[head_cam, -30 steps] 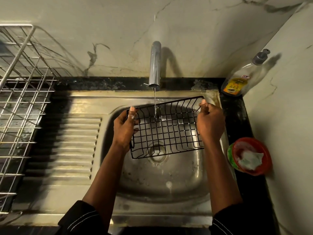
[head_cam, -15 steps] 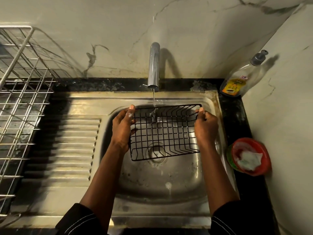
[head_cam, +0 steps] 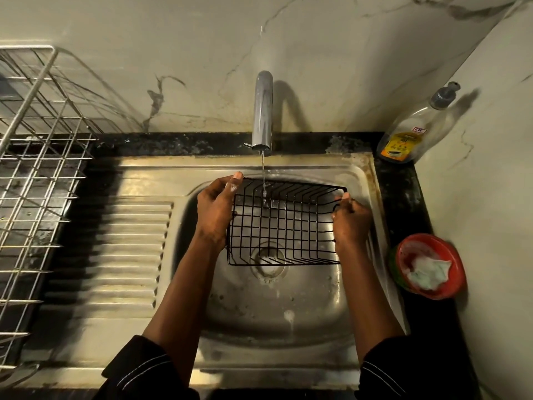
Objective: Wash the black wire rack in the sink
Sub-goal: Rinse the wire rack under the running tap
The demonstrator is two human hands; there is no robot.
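Note:
The black wire rack (head_cam: 284, 226) hangs over the steel sink (head_cam: 274, 310), above the drain. My left hand (head_cam: 215, 210) grips its left side, thumb on the far top rim. My right hand (head_cam: 350, 222) grips its right side, fingers curled round the wires. A thin stream of water falls from the tap (head_cam: 262, 111) onto the rack's far edge, left of centre.
A silver wire dish rack (head_cam: 37, 168) stands on the left beside the ribbed drainboard (head_cam: 115, 255). A soap pump bottle (head_cam: 415, 131) leans in the back right corner. A red bowl (head_cam: 450, 272) holding a soapy cloth sits on the black counter at right.
The rack's right end has dropped and the rack now lies more level, with its far rim shifted under the stream. Both hands have kept their grip.

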